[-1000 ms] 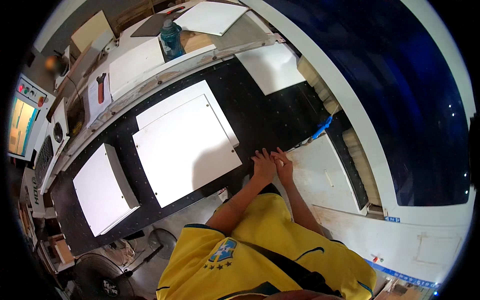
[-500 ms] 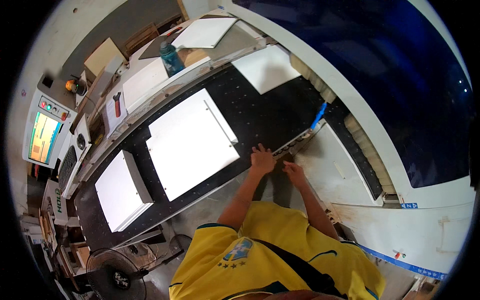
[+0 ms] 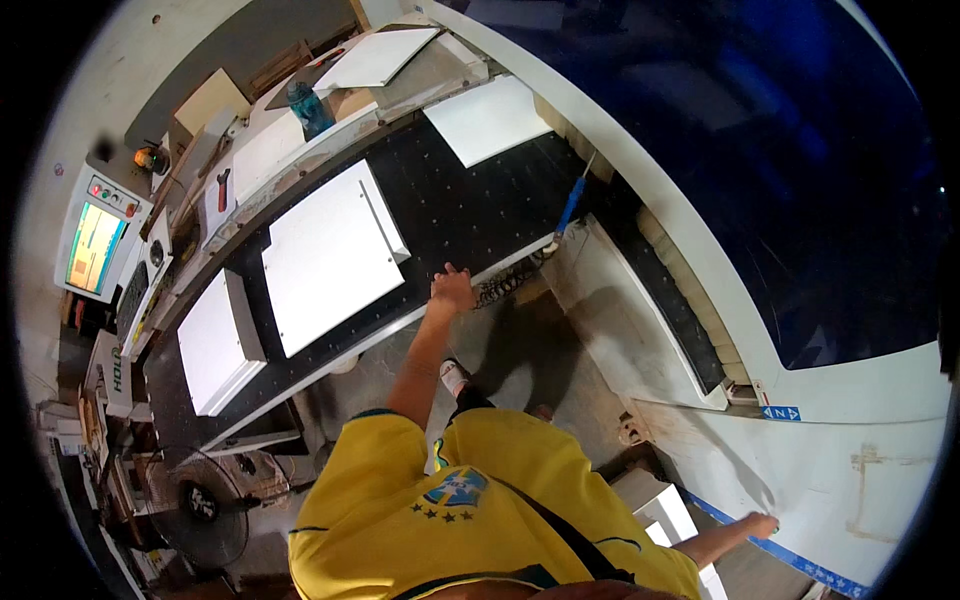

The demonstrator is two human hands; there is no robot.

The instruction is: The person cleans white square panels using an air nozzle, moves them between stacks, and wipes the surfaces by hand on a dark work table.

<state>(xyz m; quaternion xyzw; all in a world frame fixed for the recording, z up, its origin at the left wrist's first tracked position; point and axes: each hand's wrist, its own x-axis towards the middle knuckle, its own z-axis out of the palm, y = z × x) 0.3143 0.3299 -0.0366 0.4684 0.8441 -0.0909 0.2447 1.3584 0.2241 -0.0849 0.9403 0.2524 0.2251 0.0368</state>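
My left hand (image 3: pixel 453 288) rests at the near edge of the black perforated machine table (image 3: pixel 480 215), fingers apart and holding nothing. Just beyond it lies a stack of white panels (image 3: pixel 335 265), the top one with a long groove and small holes. Further left is a second white stack (image 3: pixel 215 345). My right hand (image 3: pixel 762 525) reaches far out to the right against the white machine housing (image 3: pixel 720 450), covering the spot where small push buttons sat in view earlier. Its fingers are too small and hidden to make out.
A blue air gun (image 3: pixel 572 205) with a coiled black hose (image 3: pixel 510 280) hangs at the table edge. Another white panel (image 3: pixel 487 120) lies at the far end. At left are a control screen (image 3: pixel 95 250) and a fan (image 3: pixel 197 500); a teal bottle (image 3: pixel 310 110) stands behind.
My right hand has swung from beside the left hand out to the machine housing at far right. My left hand stays at the table edge. The whole view has shifted, showing more floor.
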